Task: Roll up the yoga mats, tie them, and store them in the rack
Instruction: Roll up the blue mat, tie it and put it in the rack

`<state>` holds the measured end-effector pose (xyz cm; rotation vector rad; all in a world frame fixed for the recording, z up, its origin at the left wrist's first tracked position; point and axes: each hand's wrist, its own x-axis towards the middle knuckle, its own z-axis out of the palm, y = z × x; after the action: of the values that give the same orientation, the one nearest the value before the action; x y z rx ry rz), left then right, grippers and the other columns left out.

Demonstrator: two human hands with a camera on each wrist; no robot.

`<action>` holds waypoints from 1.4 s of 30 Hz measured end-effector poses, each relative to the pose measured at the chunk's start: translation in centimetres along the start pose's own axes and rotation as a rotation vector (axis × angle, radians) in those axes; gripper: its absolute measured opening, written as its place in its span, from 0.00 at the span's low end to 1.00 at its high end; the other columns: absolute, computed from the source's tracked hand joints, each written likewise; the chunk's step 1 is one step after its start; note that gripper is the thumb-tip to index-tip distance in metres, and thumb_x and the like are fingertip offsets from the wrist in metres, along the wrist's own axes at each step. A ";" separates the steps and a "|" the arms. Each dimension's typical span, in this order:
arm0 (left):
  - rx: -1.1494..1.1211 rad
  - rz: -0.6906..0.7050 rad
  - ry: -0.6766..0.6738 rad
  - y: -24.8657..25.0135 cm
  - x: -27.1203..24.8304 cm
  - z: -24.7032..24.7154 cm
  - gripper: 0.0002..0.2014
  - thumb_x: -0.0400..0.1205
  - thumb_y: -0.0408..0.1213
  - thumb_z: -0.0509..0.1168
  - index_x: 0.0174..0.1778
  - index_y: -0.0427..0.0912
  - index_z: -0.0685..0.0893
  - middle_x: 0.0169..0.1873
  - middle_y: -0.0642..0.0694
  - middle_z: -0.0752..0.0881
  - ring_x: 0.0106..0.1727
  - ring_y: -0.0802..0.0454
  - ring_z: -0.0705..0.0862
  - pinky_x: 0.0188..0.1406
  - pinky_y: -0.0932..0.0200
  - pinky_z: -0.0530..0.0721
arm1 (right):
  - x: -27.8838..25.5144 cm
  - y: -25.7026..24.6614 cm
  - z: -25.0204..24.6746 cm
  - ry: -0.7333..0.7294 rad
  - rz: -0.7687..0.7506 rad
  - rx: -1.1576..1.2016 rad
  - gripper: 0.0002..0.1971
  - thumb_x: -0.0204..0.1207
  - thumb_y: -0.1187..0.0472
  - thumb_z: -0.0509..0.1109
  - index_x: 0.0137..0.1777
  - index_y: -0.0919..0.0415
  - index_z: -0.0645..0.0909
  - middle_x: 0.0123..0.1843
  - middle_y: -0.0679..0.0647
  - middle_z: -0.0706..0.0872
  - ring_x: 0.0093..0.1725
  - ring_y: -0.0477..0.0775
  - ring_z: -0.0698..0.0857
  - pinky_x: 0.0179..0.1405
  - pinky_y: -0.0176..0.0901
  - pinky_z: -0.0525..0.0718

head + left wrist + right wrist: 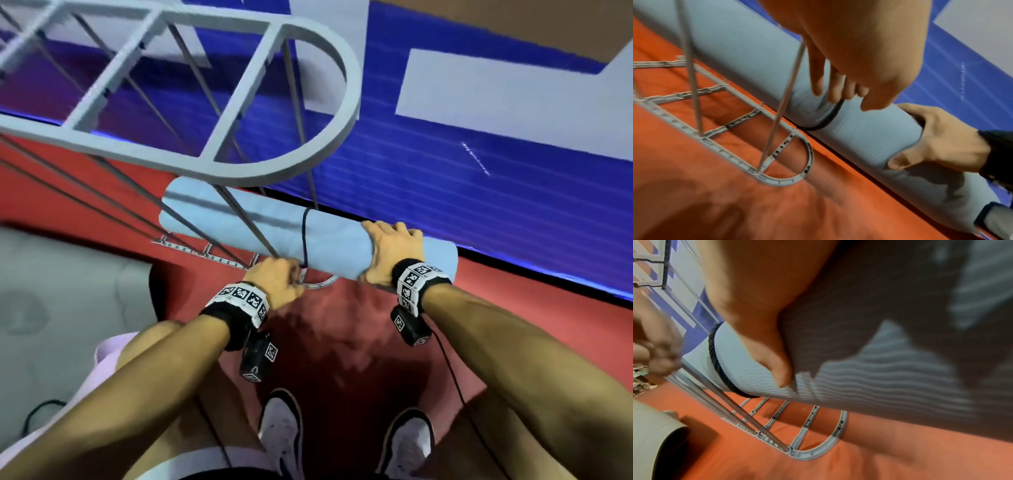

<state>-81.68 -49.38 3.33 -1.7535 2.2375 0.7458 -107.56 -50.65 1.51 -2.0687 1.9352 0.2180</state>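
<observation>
A rolled light-blue yoga mat (239, 226) (756, 65) (756, 366) is held level, low beside the grey rack (342, 68). A black cord (305, 233) (828, 120) (715, 356) is tied round its middle. My right hand (390, 250) (941, 139) (764, 337) grips the roll near its right end, thumb underneath. My left hand (274, 277) (849, 56) (655, 350) is curled round a thin rack rod (777, 116), with its fingertips close to the cord. The mat's left half shows behind the rods, past the rack's bottom frame (777, 180) (818, 452).
A red mat (342, 342) covers the floor under me and a blue mat (445, 171) lies beyond it. A grey rolled mat (68, 274) (657, 443) sits at the left. My shoes (281, 435) stand just behind the rack's rounded end.
</observation>
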 end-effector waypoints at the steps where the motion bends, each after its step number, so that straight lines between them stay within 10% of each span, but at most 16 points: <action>1: -0.024 -0.100 -0.047 -1.1 0.0 -0.1 0.11 0.74 0.52 0.70 0.36 0.50 0.79 0.45 0.46 0.89 0.51 0.40 0.88 0.49 0.54 0.83 | 0.8 -1.0 0.2 -0.011 -0.007 0.008 0.57 0.46 0.33 0.78 0.80 0.41 0.64 0.70 0.43 0.80 0.66 0.58 0.76 0.63 0.59 0.71; 6: -0.261 -0.317 0.047 -4.3 0.6 1.0 0.19 0.76 0.63 0.68 0.49 0.52 0.87 0.51 0.46 0.90 0.55 0.40 0.88 0.51 0.56 0.82 | 4.1 -4.2 1.6 -0.083 -0.019 0.069 0.58 0.42 0.34 0.80 0.79 0.41 0.65 0.69 0.45 0.81 0.66 0.59 0.76 0.60 0.61 0.72; 13: -0.494 -0.193 0.262 -5.5 0.7 2.5 0.19 0.83 0.52 0.70 0.67 0.49 0.83 0.52 0.49 0.90 0.52 0.50 0.87 0.57 0.55 0.84 | 7.9 -8.7 3.7 -0.128 -0.072 0.185 0.58 0.44 0.34 0.83 0.79 0.41 0.66 0.71 0.48 0.81 0.67 0.61 0.75 0.64 0.63 0.73; 19: -0.492 -0.086 0.313 -5.6 1.2 4.1 0.10 0.88 0.43 0.65 0.57 0.46 0.89 0.47 0.47 0.91 0.50 0.46 0.87 0.55 0.54 0.82 | 10.3 -12.5 5.2 -0.102 -0.093 0.293 0.45 0.48 0.32 0.76 0.70 0.41 0.72 0.60 0.48 0.85 0.61 0.63 0.78 0.53 0.56 0.71; 25: -0.483 -0.082 0.355 -6.0 1.4 4.8 0.09 0.87 0.43 0.65 0.57 0.47 0.90 0.46 0.47 0.92 0.48 0.47 0.87 0.51 0.59 0.80 | 13.0 -16.1 5.0 -0.109 -0.097 0.442 0.46 0.50 0.33 0.81 0.71 0.41 0.72 0.65 0.51 0.86 0.68 0.66 0.80 0.68 0.63 0.77; 29: -0.528 -0.104 0.344 -5.9 1.1 5.0 0.10 0.87 0.44 0.66 0.57 0.46 0.90 0.47 0.50 0.93 0.47 0.53 0.87 0.50 0.65 0.77 | 13.7 -15.6 5.8 -0.153 -0.141 0.633 0.39 0.67 0.45 0.83 0.78 0.55 0.76 0.74 0.57 0.82 0.73 0.61 0.80 0.74 0.51 0.78; 34: -0.592 -0.249 0.302 -5.9 0.6 4.5 0.09 0.83 0.44 0.72 0.54 0.44 0.87 0.42 0.54 0.89 0.44 0.54 0.85 0.47 0.67 0.80 | 12.4 -11.8 4.8 -0.060 0.019 0.939 0.15 0.69 0.55 0.85 0.54 0.52 0.87 0.52 0.47 0.89 0.54 0.50 0.86 0.66 0.48 0.84; 39: -0.649 -0.427 0.482 -6.0 0.6 2.0 0.11 0.77 0.37 0.72 0.53 0.44 0.82 0.48 0.52 0.87 0.48 0.51 0.84 0.50 0.62 0.77 | 9.6 -10.8 -1.3 0.006 0.017 1.309 0.11 0.71 0.68 0.80 0.44 0.52 0.84 0.28 0.40 0.85 0.31 0.39 0.82 0.39 0.41 0.83; 42: -0.769 -0.609 0.686 -6.4 -0.1 -0.5 0.07 0.76 0.36 0.71 0.44 0.45 0.78 0.35 0.51 0.83 0.40 0.45 0.81 0.43 0.55 0.78 | 6.6 -11.0 -6.2 -0.018 -0.024 1.526 0.11 0.78 0.75 0.68 0.44 0.58 0.82 0.34 0.49 0.89 0.35 0.47 0.86 0.36 0.40 0.82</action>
<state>-75.49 -50.63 2.16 -3.2567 1.5654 1.0329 -96.70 -58.34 6.56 -0.9774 1.2232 -0.9373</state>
